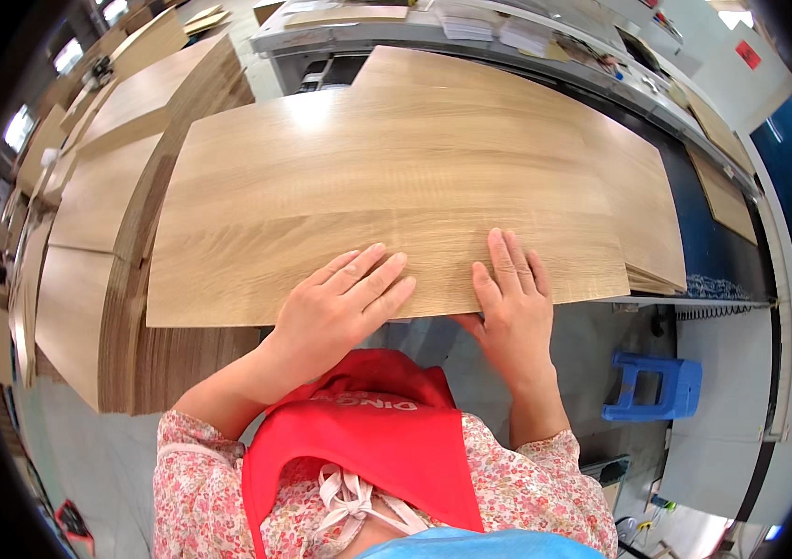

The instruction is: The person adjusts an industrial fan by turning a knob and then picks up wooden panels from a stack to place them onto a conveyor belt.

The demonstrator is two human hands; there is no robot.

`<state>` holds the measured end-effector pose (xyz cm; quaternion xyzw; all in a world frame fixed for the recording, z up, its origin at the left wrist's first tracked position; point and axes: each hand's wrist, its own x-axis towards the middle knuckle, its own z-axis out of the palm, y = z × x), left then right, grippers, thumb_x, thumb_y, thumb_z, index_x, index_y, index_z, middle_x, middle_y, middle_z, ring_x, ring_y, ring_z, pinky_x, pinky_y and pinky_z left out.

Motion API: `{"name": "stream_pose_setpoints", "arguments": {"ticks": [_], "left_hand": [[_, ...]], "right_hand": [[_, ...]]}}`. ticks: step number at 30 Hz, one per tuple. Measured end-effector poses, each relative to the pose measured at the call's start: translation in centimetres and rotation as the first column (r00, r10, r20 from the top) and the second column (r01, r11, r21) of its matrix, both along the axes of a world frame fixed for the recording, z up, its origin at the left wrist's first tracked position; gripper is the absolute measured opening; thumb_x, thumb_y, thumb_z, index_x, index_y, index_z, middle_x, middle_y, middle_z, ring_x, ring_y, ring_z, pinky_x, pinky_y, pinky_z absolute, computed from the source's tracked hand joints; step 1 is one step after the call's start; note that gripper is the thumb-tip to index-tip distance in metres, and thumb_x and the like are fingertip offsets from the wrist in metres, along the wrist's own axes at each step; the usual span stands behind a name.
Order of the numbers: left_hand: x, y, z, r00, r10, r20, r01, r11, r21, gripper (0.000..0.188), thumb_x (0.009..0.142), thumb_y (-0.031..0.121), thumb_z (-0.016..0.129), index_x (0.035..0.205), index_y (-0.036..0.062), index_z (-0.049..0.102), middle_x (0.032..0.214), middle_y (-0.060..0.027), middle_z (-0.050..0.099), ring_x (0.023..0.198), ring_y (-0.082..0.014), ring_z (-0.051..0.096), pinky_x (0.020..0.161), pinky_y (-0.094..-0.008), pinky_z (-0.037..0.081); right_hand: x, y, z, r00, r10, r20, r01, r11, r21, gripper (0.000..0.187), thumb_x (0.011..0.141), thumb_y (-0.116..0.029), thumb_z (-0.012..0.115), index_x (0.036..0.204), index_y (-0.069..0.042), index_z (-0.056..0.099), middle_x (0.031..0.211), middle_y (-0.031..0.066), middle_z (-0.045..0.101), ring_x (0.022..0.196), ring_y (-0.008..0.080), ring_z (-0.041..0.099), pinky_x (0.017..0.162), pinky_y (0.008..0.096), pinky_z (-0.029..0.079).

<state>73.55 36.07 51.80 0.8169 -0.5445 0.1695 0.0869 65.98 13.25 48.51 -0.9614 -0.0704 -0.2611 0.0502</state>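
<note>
A large light-oak wood veneer sheet (377, 196) lies on top of a stack of similar sheets in front of me. My left hand (345, 303) rests flat on the sheet's near edge, fingers together and pointing up and to the right. My right hand (512, 303) lies palm down on the same edge a little to the right, fingers spread slightly, thumb curled under the edge. Neither hand holds anything else. A red apron and flowered sleeves show at the bottom of the view.
Tall stacks of veneer sheets (126, 307) stand to my left, more boards behind them. A grey machine bench (470, 37) with papers runs along the back. A blue plastic stool (656, 387) stands on the floor at the right, near a dark blue conveyor surface (712, 242).
</note>
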Motion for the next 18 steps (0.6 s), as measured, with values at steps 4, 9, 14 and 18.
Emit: {"name": "stream_pose_setpoints", "arguments": {"ticks": [4,9,14,18], "left_hand": [[-0.4,2.2,-0.1,0.995,0.097,0.019,-0.098,0.995,0.004,0.037,0.079,0.012,0.055,0.115,0.0095,0.057,0.125,-0.0107,0.055,0.116,-0.0289,0.052,0.096,-0.0400,0.044],[-0.4,8.6,-0.3,0.928,0.369,0.059,-0.370,0.929,0.012,0.046,0.072,0.011,0.062,0.118,0.0075,0.055,0.127,-0.0120,0.054,0.118,-0.0313,0.050,0.098,-0.0413,0.041],[-1.0,10.6,-0.7,0.930,0.360,0.080,-0.361,0.933,-0.006,0.049,0.065,0.009,0.065,0.113,0.0050,0.058,0.124,-0.0161,0.055,0.115,-0.0347,0.052,0.096,-0.0433,0.043],[-1.7,8.8,-1.6,0.951,0.266,0.160,-0.253,0.963,-0.096,0.037,0.070,0.009,0.065,0.106,0.0071,0.059,0.115,-0.0166,0.060,0.107,-0.0338,0.058,0.090,-0.0423,0.047]], "right_hand": [[0.2,0.4,-0.2,1.000,0.026,0.000,-0.026,1.000,-0.013,0.052,0.061,-0.036,0.075,0.099,-0.004,0.062,0.131,0.0194,0.049,0.123,0.0324,0.046,0.101,0.0467,0.034],[-0.5,-0.4,-0.4,1.000,-0.017,0.002,0.018,0.996,-0.082,0.053,0.060,-0.035,0.075,0.100,-0.003,0.060,0.132,0.0189,0.048,0.123,0.0351,0.045,0.101,0.0476,0.035],[-2.1,-1.8,0.1,0.998,-0.004,-0.060,-0.002,0.995,-0.101,0.054,0.061,-0.035,0.076,0.100,0.000,0.059,0.132,0.0188,0.048,0.122,0.0352,0.046,0.101,0.0474,0.035],[-2.6,-5.1,4.2,0.930,0.145,-0.337,-0.083,0.978,0.192,0.059,0.072,-0.037,0.071,0.112,0.003,0.056,0.134,0.0197,0.045,0.125,0.0355,0.042,0.104,0.0454,0.032]]}}
